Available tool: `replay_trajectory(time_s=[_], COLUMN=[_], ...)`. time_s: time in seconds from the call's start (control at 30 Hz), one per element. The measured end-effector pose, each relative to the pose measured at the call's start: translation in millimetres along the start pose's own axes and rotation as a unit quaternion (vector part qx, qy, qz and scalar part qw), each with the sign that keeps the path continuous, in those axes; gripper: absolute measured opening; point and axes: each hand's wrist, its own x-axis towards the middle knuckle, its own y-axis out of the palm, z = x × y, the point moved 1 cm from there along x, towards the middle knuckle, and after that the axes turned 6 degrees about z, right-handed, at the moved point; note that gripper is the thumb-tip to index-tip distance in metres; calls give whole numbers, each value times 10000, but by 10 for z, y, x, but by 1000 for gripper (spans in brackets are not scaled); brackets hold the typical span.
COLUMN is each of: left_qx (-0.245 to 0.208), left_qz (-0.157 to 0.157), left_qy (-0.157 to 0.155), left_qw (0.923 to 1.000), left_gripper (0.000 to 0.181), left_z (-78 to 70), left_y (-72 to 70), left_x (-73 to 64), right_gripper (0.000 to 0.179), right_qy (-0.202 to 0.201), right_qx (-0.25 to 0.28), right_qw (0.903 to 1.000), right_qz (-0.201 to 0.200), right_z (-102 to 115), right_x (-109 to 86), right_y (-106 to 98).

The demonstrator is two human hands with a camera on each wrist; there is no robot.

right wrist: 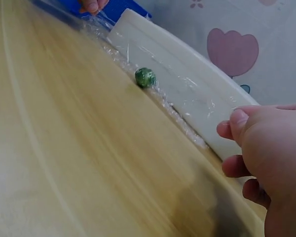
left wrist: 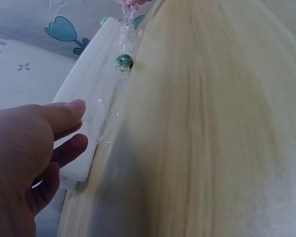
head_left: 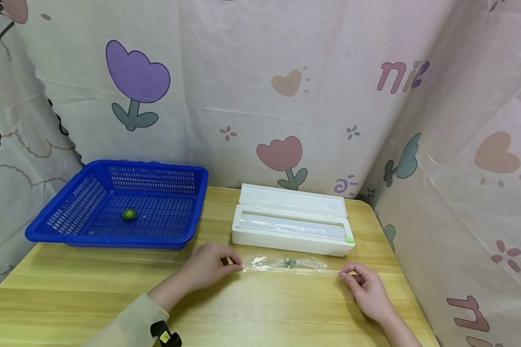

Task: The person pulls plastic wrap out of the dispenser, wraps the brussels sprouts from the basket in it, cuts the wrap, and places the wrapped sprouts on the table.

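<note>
While the left hand (head_left: 210, 264) and the right hand (head_left: 368, 291) stand well apart over the pale yellow wood-grain table (head_left: 260, 313), each pinches one end of a strip of clear, crinkled plastic film (head_left: 262, 263) between thumb and forefinger, the remaining fingers loosely bent. The small, round, mottled green vegetable (head_left: 290, 262) sits within that film, between the hands and just in front of the long white box (head_left: 286, 245); whether it touches the tabletop cannot be determined. The step in hand is judged to be wrapping, with the film gathered lengthwise about the vegetable and its two ends held out. The next move appears to call for a firm pinch at both ends and even tension, so that the wrap closes snugly without tearing. The film is glossy, thin and visibly wrinkled; the vegetable is compact and nearly spherical. The box is smooth and rectangular, its lid raised at the back, with a pale film roll (head_left: 291, 225) inside. To the left stands a blue, slotted plastic basket (head_left: 126, 241) holding a second round green vegetable (head_left: 129, 214), unwrapped.
</note>
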Motion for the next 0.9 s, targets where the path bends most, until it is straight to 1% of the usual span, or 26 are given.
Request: replay_trajectory(time_s=[0.13,0.3,0.5,0.7,0.8,0.9], left_qx=[222,386,673,904,1007,1071], left_qz=[323,616,813,1037,1065,1123], left_qy=[66,82,229,266,315,340], left_qw=[9992,9973,9942,9901,9887,9873], left_gripper=[10,9,5,4,5,5], left_z=[2,17,22,22,14,4], left_y=[13,30,49,55,59,61], left_x=[-35,-52,-66,-77,-76,-75], right_gripper=[14,18,28,37,36,34], right_qy=[-7,-195,-580,-1030,-1160,-1159], right_qx=[-203,-613,-1174,-1583,-1720,-1756], right_qw=[9993,9969,9891,9783,9737,9721], right_qz=[298,455,667,851,943,1039], right_z=[-25,-53,-63,-74,-73,-69], right_x=[-29,-45,-46,-37,-36,-39], right_y=[11,23,19,32,34,27])
